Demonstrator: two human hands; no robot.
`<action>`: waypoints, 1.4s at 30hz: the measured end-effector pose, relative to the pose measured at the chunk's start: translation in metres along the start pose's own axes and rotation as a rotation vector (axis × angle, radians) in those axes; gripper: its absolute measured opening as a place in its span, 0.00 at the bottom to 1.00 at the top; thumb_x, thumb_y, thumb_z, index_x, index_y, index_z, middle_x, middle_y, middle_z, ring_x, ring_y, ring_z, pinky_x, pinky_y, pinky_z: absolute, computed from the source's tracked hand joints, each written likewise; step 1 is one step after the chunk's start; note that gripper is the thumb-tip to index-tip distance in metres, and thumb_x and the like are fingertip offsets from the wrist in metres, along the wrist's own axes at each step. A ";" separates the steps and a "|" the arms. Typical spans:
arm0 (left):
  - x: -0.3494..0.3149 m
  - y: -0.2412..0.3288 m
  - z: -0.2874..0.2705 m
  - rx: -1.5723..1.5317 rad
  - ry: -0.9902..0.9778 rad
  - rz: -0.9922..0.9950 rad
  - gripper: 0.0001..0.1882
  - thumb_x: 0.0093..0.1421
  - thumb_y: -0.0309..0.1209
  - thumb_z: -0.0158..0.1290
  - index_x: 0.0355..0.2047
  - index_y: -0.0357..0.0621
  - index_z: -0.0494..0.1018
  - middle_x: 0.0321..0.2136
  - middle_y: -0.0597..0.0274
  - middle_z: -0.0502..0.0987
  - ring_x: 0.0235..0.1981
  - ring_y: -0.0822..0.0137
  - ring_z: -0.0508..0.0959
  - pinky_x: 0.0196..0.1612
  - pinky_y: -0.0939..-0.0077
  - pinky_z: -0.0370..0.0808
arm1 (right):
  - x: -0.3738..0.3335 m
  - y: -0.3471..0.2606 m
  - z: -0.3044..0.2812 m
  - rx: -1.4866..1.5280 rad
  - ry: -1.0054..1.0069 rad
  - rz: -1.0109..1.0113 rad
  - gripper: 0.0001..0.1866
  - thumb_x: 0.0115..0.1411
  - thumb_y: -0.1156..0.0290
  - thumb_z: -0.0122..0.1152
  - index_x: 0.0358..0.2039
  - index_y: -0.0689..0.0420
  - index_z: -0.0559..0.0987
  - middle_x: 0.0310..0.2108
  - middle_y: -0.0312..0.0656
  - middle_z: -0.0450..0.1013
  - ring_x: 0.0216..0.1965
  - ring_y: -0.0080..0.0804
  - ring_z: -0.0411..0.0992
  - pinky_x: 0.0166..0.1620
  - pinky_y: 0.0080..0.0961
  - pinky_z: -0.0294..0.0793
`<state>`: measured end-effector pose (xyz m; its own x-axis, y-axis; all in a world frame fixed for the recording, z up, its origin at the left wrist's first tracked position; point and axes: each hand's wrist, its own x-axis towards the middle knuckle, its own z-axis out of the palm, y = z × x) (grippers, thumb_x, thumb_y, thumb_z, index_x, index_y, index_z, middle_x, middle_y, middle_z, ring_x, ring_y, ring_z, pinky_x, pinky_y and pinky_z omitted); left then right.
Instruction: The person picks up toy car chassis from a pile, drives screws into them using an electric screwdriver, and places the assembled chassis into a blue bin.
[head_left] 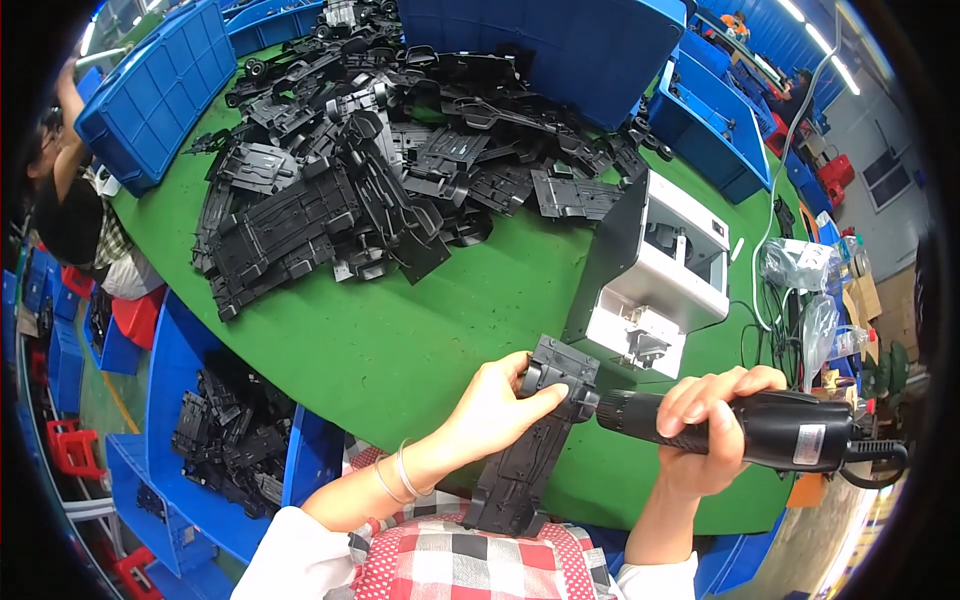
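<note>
Fingers of my left hand (497, 398) clasped a long black plastic part (519, 470), thumb on top. My right hand (705, 420) was wrapped round a corded black power tool (765, 425), nose at the part's right side; contact there was hard to confirm. Part lay over the green table's (400, 340) near edge, by my checked apron (460, 560). White machine (650, 285) stood just beyond; heaped black parts (400, 170) farther off.
</note>
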<state>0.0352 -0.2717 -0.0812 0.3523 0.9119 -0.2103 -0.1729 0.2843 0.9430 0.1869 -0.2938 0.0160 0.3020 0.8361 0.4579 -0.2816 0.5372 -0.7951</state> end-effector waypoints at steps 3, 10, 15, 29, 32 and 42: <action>0.002 0.003 0.000 -0.022 -0.012 -0.014 0.14 0.53 0.29 0.53 0.36 0.30 0.69 0.26 0.60 0.77 0.27 0.78 0.74 0.31 0.83 0.71 | 0.001 -0.004 0.000 -0.013 -0.005 -0.002 0.16 0.47 0.83 0.50 0.35 0.57 0.57 0.15 0.42 0.63 0.11 0.32 0.63 0.16 0.27 0.67; 0.002 -0.005 0.005 -0.002 0.001 -0.009 0.13 0.53 0.29 0.53 0.35 0.31 0.70 0.26 0.61 0.76 0.26 0.79 0.73 0.30 0.84 0.71 | -0.002 0.000 -0.001 -0.050 -0.030 -0.029 0.16 0.49 0.83 0.51 0.34 0.56 0.57 0.16 0.41 0.63 0.13 0.33 0.65 0.17 0.26 0.68; 0.000 -0.001 0.007 0.021 -0.011 -0.011 0.13 0.53 0.28 0.53 0.35 0.30 0.69 0.26 0.61 0.76 0.27 0.79 0.73 0.31 0.83 0.71 | -0.007 0.004 -0.008 -0.037 -0.120 -0.026 0.16 0.48 0.84 0.53 0.32 0.58 0.57 0.15 0.43 0.66 0.13 0.33 0.66 0.18 0.27 0.71; -0.017 -0.002 0.004 -0.270 -0.245 -0.374 0.16 0.56 0.29 0.51 0.41 0.28 0.68 0.32 0.59 0.75 0.32 0.75 0.75 0.34 0.82 0.73 | 0.036 0.011 -0.021 -0.346 0.126 -0.254 0.13 0.47 0.84 0.48 0.35 0.62 0.61 0.15 0.42 0.63 0.12 0.28 0.63 0.19 0.24 0.68; -0.014 -0.008 0.003 -0.244 -0.212 -0.334 0.17 0.55 0.29 0.52 0.41 0.28 0.68 0.32 0.59 0.75 0.31 0.76 0.74 0.34 0.83 0.73 | 0.042 0.005 -0.017 -0.348 0.080 -0.122 0.12 0.49 0.83 0.48 0.35 0.62 0.62 0.16 0.42 0.63 0.14 0.28 0.64 0.20 0.24 0.69; -0.013 -0.007 0.004 -0.232 -0.186 -0.313 0.15 0.55 0.27 0.52 0.40 0.28 0.69 0.31 0.60 0.75 0.30 0.77 0.73 0.33 0.84 0.71 | 0.003 0.009 0.003 0.069 -0.048 0.114 0.14 0.49 0.82 0.48 0.35 0.58 0.58 0.15 0.42 0.63 0.12 0.33 0.64 0.17 0.27 0.68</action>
<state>0.0359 -0.2873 -0.0843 0.5769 0.7080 -0.4073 -0.2258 0.6174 0.7535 0.1822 -0.2865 0.0113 0.2212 0.8956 0.3860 -0.3737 0.4435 -0.8147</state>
